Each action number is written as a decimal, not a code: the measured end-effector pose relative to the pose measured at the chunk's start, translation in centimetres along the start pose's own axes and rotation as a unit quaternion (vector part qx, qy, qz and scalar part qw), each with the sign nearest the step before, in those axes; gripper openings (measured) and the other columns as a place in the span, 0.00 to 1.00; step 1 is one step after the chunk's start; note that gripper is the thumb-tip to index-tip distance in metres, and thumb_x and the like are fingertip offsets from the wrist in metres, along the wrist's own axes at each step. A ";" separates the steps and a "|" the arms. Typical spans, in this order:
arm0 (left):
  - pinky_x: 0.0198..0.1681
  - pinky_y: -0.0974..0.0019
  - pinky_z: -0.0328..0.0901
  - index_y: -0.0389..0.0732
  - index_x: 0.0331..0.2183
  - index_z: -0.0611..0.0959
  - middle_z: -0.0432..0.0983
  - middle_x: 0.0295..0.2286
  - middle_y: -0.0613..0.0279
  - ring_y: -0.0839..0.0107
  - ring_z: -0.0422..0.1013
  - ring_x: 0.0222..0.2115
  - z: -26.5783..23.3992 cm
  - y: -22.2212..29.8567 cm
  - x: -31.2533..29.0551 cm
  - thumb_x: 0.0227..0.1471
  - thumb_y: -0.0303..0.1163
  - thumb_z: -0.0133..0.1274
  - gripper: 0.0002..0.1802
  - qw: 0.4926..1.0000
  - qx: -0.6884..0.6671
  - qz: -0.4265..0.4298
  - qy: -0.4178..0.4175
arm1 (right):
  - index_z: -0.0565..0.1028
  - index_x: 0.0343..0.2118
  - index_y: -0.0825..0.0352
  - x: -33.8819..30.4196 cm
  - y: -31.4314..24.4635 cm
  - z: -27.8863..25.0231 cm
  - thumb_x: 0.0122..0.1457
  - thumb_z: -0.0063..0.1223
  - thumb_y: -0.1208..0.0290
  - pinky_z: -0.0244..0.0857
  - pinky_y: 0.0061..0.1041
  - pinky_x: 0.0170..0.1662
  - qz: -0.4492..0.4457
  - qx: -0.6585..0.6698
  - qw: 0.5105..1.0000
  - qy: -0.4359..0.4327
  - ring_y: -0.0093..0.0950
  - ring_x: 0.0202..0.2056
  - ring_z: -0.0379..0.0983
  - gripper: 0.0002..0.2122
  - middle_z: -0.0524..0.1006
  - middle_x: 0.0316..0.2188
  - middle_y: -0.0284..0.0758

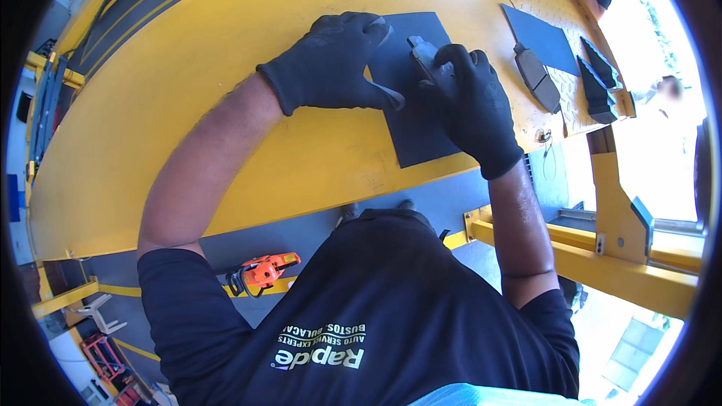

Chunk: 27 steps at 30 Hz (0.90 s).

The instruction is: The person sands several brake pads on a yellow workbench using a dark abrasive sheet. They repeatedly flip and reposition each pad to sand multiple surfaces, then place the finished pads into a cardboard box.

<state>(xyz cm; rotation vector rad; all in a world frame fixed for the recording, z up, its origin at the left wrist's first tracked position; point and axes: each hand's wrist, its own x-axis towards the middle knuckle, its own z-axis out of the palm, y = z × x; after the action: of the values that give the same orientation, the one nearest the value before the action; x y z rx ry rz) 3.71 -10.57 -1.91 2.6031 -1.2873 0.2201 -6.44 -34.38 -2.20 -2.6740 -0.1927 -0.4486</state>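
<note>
In the head view, your gloved right hand [477,109] grips a dark brake pad [427,58] over a dark sheet [417,131], the pad's end showing beyond your fingers toward your left hand [338,60]. That gloved left hand is at the sheet's left edge, thumb and fingers spread wide; you can't tell whether it presses down. Just right of your right hand lies a second pad [538,79], touching another sheet [543,39]. The yellow surface [210,53] extends beneath both hands.
</note>
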 end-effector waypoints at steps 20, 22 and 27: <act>0.72 0.46 0.51 0.33 0.64 0.72 0.65 0.65 0.44 0.47 0.58 0.68 1.0 0.2 -0.2 0.48 0.72 0.62 0.59 0.998 0.000 -0.034 -0.044 | 0.82 0.53 0.58 0.3 -0.5 -1.0 0.66 0.60 0.61 0.73 0.41 0.46 -0.027 -0.078 0.996 0.040 0.43 0.44 0.78 0.14 0.77 0.42 0.45; 0.72 0.45 0.50 0.32 0.64 0.72 0.65 0.65 0.43 0.47 0.58 0.68 0.6 0.1 -0.3 0.48 0.74 0.61 0.60 0.997 0.004 -0.036 -0.066 | 0.83 0.52 0.61 0.7 -1.3 -2.5 0.66 0.61 0.69 0.72 0.38 0.48 0.002 -0.028 0.999 0.044 0.41 0.43 0.78 0.13 0.78 0.40 0.44; 0.73 0.44 0.48 0.32 0.66 0.69 0.63 0.66 0.40 0.47 0.56 0.70 1.9 1.0 -0.6 0.48 0.77 0.58 0.63 0.998 0.032 -0.043 -0.028 | 0.81 0.56 0.59 1.2 -0.7 0.1 0.66 0.60 0.68 0.70 0.42 0.53 -0.174 -0.096 0.980 0.023 0.44 0.50 0.75 0.16 0.78 0.50 0.42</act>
<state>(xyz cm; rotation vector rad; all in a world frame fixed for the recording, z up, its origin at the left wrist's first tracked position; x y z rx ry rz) 2.62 -11.16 -3.78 2.7303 -1.2001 0.1776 -5.40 -33.64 -1.57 -2.8206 -0.6398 -0.6670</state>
